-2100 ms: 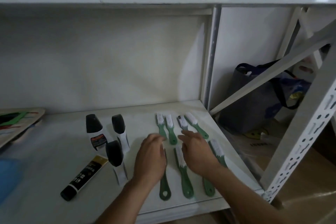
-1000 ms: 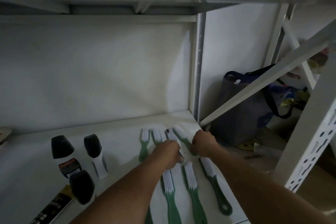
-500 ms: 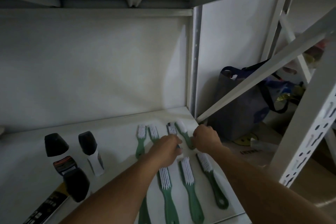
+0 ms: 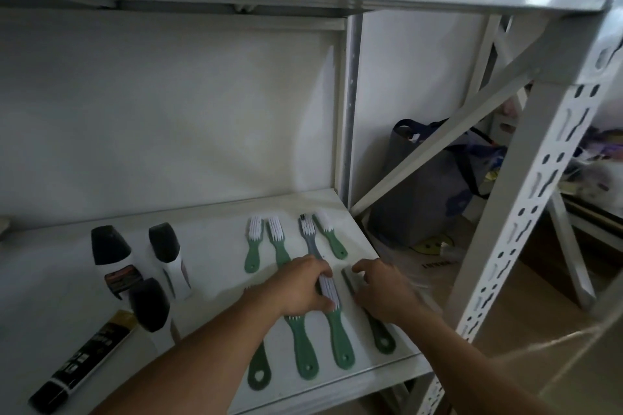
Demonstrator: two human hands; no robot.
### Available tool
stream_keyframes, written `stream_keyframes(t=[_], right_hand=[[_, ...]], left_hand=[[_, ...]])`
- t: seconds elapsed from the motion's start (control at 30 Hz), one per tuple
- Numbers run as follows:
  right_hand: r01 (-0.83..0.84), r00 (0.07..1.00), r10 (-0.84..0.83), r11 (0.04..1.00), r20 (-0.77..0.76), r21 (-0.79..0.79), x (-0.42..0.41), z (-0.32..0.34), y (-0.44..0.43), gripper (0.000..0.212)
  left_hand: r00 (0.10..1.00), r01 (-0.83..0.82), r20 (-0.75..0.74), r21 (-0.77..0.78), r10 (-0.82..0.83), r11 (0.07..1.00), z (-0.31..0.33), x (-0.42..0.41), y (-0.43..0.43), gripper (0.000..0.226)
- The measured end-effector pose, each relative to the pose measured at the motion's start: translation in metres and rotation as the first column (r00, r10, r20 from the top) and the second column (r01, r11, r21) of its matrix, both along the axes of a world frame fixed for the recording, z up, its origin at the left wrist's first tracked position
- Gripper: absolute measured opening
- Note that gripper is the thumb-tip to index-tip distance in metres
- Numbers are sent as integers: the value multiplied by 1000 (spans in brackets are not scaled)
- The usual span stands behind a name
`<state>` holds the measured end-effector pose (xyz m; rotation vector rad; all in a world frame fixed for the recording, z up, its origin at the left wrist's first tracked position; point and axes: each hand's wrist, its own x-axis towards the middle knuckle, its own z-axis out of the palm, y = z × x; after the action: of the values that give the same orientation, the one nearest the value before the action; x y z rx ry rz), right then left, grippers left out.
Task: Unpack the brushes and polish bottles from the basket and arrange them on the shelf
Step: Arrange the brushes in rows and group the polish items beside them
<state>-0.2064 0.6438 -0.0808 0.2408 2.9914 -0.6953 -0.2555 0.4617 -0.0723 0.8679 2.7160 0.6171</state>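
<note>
The left hand point(image 4: 298, 285) is curled loosely over the white-bristled head of a green plastic brush point(image 4: 332, 313), fingertips resting on it, not clenched. The right hand point(image 4: 382, 290) is laid flat, fingers spread, on a darker brush point(image 4: 377, 330). Beyond the fingertips, four smaller brushes point(image 4: 274, 239) are lined up on the smooth white shelf point(image 4: 209, 246); left of them, black-capped polish bottles point(image 4: 113, 259) are seen.

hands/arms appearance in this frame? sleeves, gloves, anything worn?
Both forearms are bare as far as the frame shows: no sleeve edge in view on either. The left hand and right hand have no gloves. No watch, bracelet or ring is visible on either wrist or the fingers that show, though some fingers are partly hidden. No tape, markers or cables on either arm.
</note>
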Motion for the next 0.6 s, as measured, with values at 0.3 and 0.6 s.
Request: stream_keyframes(t=[0.3, 0.6], right_hand=[[-30, 999, 30, 999, -35, 20, 3, -7, 5, 48], [26, 995, -29, 999, -97, -36, -9, -4, 14, 46]], left_hand=[[999, -22, -31, 11, 23, 1000, -4, -1, 1, 69], [990, -141, 46, 134, 136, 981, 8, -16, -6, 45]])
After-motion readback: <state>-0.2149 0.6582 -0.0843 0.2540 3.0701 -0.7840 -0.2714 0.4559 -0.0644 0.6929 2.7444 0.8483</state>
